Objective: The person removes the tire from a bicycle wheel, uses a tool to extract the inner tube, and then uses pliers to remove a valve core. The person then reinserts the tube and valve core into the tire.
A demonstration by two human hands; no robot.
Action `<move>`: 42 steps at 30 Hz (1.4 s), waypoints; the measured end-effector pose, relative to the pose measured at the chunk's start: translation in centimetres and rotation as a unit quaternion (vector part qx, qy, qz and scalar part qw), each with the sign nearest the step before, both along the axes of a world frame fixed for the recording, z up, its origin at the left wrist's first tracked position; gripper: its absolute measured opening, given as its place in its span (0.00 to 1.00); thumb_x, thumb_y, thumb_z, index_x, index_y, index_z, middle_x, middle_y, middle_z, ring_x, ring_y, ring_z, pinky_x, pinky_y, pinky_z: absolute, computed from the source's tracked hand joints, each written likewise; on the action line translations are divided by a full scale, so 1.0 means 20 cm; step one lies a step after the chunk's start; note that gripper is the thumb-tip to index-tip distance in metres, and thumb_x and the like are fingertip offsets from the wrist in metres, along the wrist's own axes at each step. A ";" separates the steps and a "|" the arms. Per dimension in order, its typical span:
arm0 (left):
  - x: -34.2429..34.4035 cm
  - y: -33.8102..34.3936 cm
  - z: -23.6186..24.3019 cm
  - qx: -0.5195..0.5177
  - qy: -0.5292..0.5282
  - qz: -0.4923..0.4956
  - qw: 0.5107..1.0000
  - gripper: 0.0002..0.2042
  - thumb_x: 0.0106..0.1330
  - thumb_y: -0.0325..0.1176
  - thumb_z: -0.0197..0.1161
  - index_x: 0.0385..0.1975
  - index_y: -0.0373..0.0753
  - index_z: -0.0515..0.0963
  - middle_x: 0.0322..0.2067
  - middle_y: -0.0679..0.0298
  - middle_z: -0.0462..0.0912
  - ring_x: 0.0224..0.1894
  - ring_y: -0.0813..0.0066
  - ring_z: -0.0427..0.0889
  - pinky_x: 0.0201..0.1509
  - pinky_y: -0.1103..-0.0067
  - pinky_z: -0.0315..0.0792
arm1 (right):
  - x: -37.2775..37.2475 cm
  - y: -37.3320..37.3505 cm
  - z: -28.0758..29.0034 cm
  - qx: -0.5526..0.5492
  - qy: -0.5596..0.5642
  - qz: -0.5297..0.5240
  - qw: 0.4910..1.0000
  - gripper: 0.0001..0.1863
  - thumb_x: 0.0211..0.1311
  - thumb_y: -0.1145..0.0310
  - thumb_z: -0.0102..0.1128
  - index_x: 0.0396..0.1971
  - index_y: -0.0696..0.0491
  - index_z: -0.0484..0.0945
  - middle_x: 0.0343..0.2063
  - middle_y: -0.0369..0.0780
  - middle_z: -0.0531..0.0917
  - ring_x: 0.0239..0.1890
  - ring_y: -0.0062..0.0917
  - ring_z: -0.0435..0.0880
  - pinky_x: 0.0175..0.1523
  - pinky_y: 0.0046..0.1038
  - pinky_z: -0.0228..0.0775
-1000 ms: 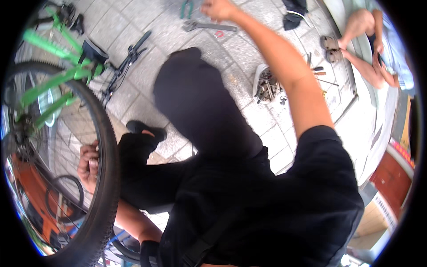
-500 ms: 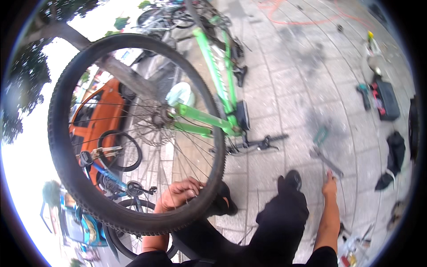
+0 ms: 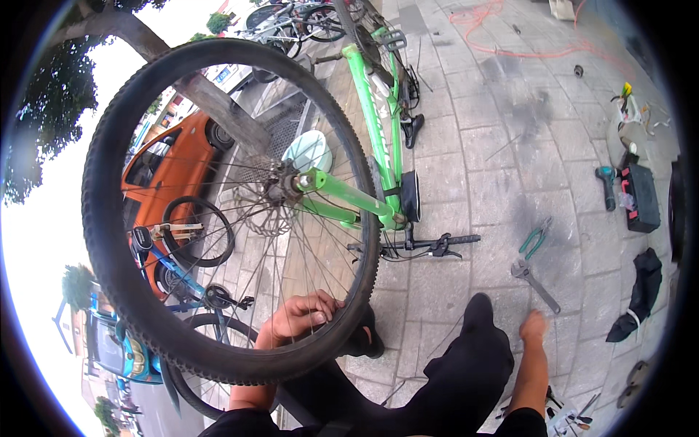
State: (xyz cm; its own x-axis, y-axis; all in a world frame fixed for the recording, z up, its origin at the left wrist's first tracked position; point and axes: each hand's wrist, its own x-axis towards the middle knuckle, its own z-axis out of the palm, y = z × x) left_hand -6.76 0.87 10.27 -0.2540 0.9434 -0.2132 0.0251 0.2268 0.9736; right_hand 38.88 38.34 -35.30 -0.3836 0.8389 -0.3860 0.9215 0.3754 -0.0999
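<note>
A black bicycle tire on a spoked wheel (image 3: 357,291) stands large at the left, joined to the green fork (image 3: 342,193) of an upside-down bike. My left hand (image 3: 306,317) is curled at the inner rim among the spokes, fingertips pressed on something I cannot make out. My right hand (image 3: 533,328), blurred, is low over the paving just below an adjustable wrench (image 3: 539,288); its fingers are not clear. Green-handled pliers (image 3: 535,237) lie above the wrench.
A drill (image 3: 606,186), black toolbox (image 3: 641,197) and black cloth (image 3: 641,284) lie at the right; loose tools (image 3: 575,415) are at lower right. An orange hose (image 3: 502,51) runs across the far paving. Other bicycles (image 3: 291,29), a tree trunk (image 3: 145,40) and an orange car (image 3: 160,160) are beyond.
My view has swung toward the wheel and street. My right hand has dropped slightly from beside the wrench since half a second ago; my left hand remains at the rim.
</note>
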 end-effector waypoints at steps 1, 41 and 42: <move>-0.01 0.01 0.01 -0.002 0.006 -0.009 1.000 0.06 0.74 0.27 0.61 0.37 0.31 0.83 0.45 0.57 0.79 0.61 0.57 0.77 0.71 0.62 0.66 | -0.02 0.00 -0.02 0.018 0.036 -0.031 0.999 0.08 0.63 0.71 0.59 0.38 0.58 0.80 0.43 0.52 0.87 0.48 0.40 0.89 0.52 0.37 0.81; 0.05 -0.04 0.00 0.107 -0.052 0.059 0.991 0.11 0.77 0.38 0.60 0.37 0.35 0.79 0.40 0.63 0.82 0.41 0.78 0.78 0.47 0.80 0.71 | -1.61 -0.82 2.39 -0.346 0.370 0.394 0.767 0.12 0.68 0.72 0.59 0.48 0.59 0.77 0.38 0.42 0.85 0.33 0.23 0.86 0.37 0.29 0.79; 0.05 -0.04 0.00 0.100 -0.066 0.066 0.991 0.11 0.77 0.37 0.60 0.38 0.35 0.79 0.41 0.62 0.83 0.42 0.77 0.79 0.47 0.80 0.72 | -1.60 -0.83 2.42 -0.335 0.362 0.406 0.769 0.11 0.64 0.73 0.61 0.45 0.59 0.80 0.39 0.43 0.85 0.36 0.28 0.87 0.41 0.32 0.79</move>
State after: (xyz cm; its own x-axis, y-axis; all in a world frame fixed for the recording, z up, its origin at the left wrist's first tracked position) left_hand -5.78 0.07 10.37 -0.3598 0.9308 -0.0644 -0.1217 0.0216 0.9923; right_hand 6.83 21.78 13.06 -0.9941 -0.0857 -0.0661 0.0218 0.4388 -0.8983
